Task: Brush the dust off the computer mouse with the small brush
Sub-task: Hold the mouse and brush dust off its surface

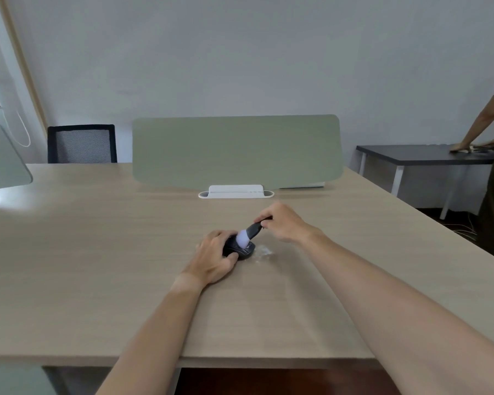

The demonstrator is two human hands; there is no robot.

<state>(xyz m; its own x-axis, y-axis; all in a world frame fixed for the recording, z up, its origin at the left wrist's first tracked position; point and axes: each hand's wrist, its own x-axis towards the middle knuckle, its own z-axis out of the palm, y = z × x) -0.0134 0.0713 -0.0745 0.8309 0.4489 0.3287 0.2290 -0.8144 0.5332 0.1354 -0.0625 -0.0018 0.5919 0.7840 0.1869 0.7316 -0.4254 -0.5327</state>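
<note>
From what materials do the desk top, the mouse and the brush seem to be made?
Desk top: probably wood-look laminate, matte, with a fine pale grain.
Mouse: likely black plastic with a slight sheen.
Brush: dark handle, seemingly plastic; white bristles, soft-looking, perhaps synthetic.

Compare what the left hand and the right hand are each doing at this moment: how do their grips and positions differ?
The left hand wraps around the black computer mouse and rests low on the desk; the right hand pinches the small brush by its dark handle and is raised above the desk. The left hand steadies the mouse; the right hand points the pale bristles down onto it. Both hands are bare and meet at the mouse.
</note>
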